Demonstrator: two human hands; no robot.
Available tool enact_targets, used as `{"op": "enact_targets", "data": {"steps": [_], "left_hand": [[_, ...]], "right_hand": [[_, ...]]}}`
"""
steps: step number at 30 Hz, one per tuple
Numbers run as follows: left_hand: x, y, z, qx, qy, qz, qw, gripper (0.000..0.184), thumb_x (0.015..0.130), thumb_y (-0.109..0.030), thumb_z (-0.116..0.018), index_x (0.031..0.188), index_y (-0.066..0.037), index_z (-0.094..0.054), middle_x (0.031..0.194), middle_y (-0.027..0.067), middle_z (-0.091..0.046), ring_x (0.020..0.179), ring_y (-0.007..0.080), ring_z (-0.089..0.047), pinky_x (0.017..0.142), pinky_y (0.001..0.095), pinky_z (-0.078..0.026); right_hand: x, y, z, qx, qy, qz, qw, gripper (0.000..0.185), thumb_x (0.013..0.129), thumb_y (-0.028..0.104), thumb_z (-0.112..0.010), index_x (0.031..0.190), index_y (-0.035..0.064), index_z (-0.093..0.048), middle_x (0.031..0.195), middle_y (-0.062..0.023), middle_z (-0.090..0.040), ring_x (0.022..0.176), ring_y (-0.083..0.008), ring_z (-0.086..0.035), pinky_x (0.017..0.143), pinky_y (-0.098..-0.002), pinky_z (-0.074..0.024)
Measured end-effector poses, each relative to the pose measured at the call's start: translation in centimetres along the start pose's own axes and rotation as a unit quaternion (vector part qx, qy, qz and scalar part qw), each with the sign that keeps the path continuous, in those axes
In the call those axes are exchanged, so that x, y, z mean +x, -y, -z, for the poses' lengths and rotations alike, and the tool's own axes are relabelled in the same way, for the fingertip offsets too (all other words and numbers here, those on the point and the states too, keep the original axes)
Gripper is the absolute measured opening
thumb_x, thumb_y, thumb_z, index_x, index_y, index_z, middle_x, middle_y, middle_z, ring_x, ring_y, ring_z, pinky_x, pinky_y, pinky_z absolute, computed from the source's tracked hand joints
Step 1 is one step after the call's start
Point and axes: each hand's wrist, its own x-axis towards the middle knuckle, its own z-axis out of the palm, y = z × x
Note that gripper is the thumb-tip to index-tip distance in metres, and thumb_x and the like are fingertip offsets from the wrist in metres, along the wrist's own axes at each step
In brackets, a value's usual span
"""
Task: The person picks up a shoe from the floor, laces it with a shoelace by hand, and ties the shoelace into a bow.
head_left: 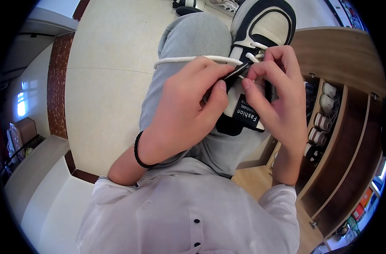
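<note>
A black and white sneaker (271, 27) rests on my lap over the grey jeans (201, 36), its toe pointing away from me and its tongue label reading "Fashion" (247, 112). My left hand (184, 101) pinches a dark, narrow edge at the lacing area between thumb and fingers. Close beside it on the right, my right hand (277, 84) has thumb and fingertips together near a thin light end of lace. A white lace (176, 60) runs leftward over the jeans from the shoe. Short lace loops cross the shoe above my fingers.
An open wooden shoe cabinet (341, 139) stands on the right, with several shoes (324, 103) on its rack. More footwear (222, 6) lies on the tiled floor (104, 93) at the top. On the left are a red-brown border strip (59, 84) and a ledge.
</note>
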Motion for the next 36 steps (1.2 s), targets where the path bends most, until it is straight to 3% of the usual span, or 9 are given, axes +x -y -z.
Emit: {"op": "enact_targets", "data": {"steps": [6, 11, 14, 20, 22, 26, 30, 34, 36], "left_hand": [[0.0, 0.9, -0.7, 0.101, -0.037, -0.12, 0.987, 0.025, 0.098, -0.001, -0.053, 0.119, 0.003, -0.066, 0.103, 0.0066, -0.065, 0.066, 0.0053, -0.061, 0.05, 0.0193, -0.046], [0.6, -0.3, -0.4, -0.06, -0.04, 0.07, 0.995, 0.013, 0.101, -0.011, -0.061, 0.104, 0.0, -0.067, 0.075, -0.0002, -0.062, 0.058, 0.0035, -0.055, 0.05, 0.0194, -0.04], [1.1, -0.4, -0.1, -0.009, -0.013, 0.063, 0.998, 0.013, 0.102, -0.014, -0.063, 0.099, -0.001, -0.065, 0.068, -0.0032, -0.059, 0.054, 0.0031, -0.053, 0.048, 0.02, -0.039], [0.4, 0.1, 1.5, 0.03, -0.029, 0.041, 0.998, 0.013, 0.101, -0.012, -0.063, 0.097, 0.0, -0.064, 0.072, -0.0017, -0.061, 0.055, 0.0019, -0.053, 0.047, 0.0196, -0.039], [0.3, -0.7, 1.4, 0.03, -0.016, 0.067, 0.997, 0.015, 0.101, -0.013, -0.063, 0.096, 0.001, -0.063, 0.071, -0.0019, -0.061, 0.056, 0.0024, -0.053, 0.049, 0.0198, -0.039], [1.2, -1.0, 0.3, 0.037, 0.064, 0.093, 0.993, 0.022, 0.102, -0.017, -0.063, 0.092, 0.002, -0.061, 0.066, -0.0023, -0.057, 0.059, 0.0035, -0.051, 0.053, 0.0214, -0.039], [2.8, -1.0, 0.1, 0.131, 0.083, -0.037, 0.987, 0.031, 0.103, -0.021, -0.062, 0.082, 0.002, -0.062, 0.062, -0.0009, -0.052, 0.06, 0.0033, -0.046, 0.052, 0.0242, -0.036], [2.1, -0.6, 0.9, 0.099, 0.045, -0.029, 0.994, 0.034, 0.104, -0.023, -0.062, 0.08, 0.002, -0.062, 0.059, -0.0029, -0.049, 0.056, 0.003, -0.043, 0.05, 0.0245, -0.033], [1.3, -0.7, 2.3, 0.119, 0.009, 0.057, 0.991, 0.023, 0.099, -0.019, -0.065, 0.089, 0.001, -0.068, 0.06, 0.0137, -0.051, 0.052, 0.0144, -0.047, 0.051, 0.0333, -0.039]], "right_hand": [[0.1, 0.1, -0.7, 0.006, -0.025, 0.016, 1.0, 0.017, 0.077, 0.003, -0.076, 0.086, 0.0002, -0.062, 0.097, -0.0121, -0.05, 0.086, -0.0282, -0.053, 0.072, -0.0356, -0.0443], [-0.2, 0.3, -0.9, -0.002, -0.037, 0.011, 0.999, 0.018, 0.077, 0.001, -0.077, 0.089, 0.0002, -0.064, 0.095, -0.0115, -0.05, 0.084, -0.0276, -0.054, 0.073, -0.036, -0.0454], [-0.7, 0.3, -0.9, 0.02, -0.045, -0.013, 0.999, 0.021, 0.074, 0.002, -0.08, 0.09, 0.0001, -0.066, 0.095, -0.0108, -0.051, 0.086, -0.0259, -0.056, 0.074, -0.0348, -0.0469], [-2.6, 0.4, 0.8, 0.034, -0.024, -0.013, 0.999, 0.056, 0.062, 0.024, -0.094, 0.107, 0.0027, -0.067, 0.118, -0.0123, -0.059, 0.106, -0.0266, -0.059, 0.09, -0.0354, -0.0473], [-3.5, 0.2, 1.1, -0.044, -0.004, 0.046, 0.998, 0.07, 0.055, 0.033, -0.097, 0.111, 0.0054, -0.065, 0.128, -0.0156, -0.058, 0.117, -0.0315, -0.055, 0.098, -0.0423, -0.0444], [-4.9, -0.1, -0.6, -0.066, -0.069, 0.048, 0.994, 0.059, 0.058, 0.031, -0.093, 0.107, 0.0132, -0.066, 0.124, -0.0109, -0.06, 0.114, -0.0337, -0.056, 0.094, -0.0436, -0.0394], [-5.0, 0.2, -0.7, -0.124, -0.047, 0.056, 0.99, 0.05, 0.06, 0.027, -0.09, 0.104, 0.016, -0.069, 0.126, -0.0094, -0.06, 0.115, -0.0328, -0.055, 0.095, -0.0479, -0.0388], [-5.2, -0.6, -1.5, -0.173, -0.108, 0.123, 0.971, 0.027, 0.071, 0.016, -0.078, 0.098, 0.017, -0.073, 0.113, -0.0045, -0.065, 0.108, -0.0277, -0.059, 0.097, -0.0469, -0.0398], [-5.5, -0.6, -1.6, -0.178, -0.127, 0.124, 0.968, 0.024, 0.072, 0.013, -0.076, 0.096, 0.0175, -0.075, 0.105, -0.0017, -0.067, 0.101, -0.0232, -0.06, 0.093, -0.0437, -0.04]]}}
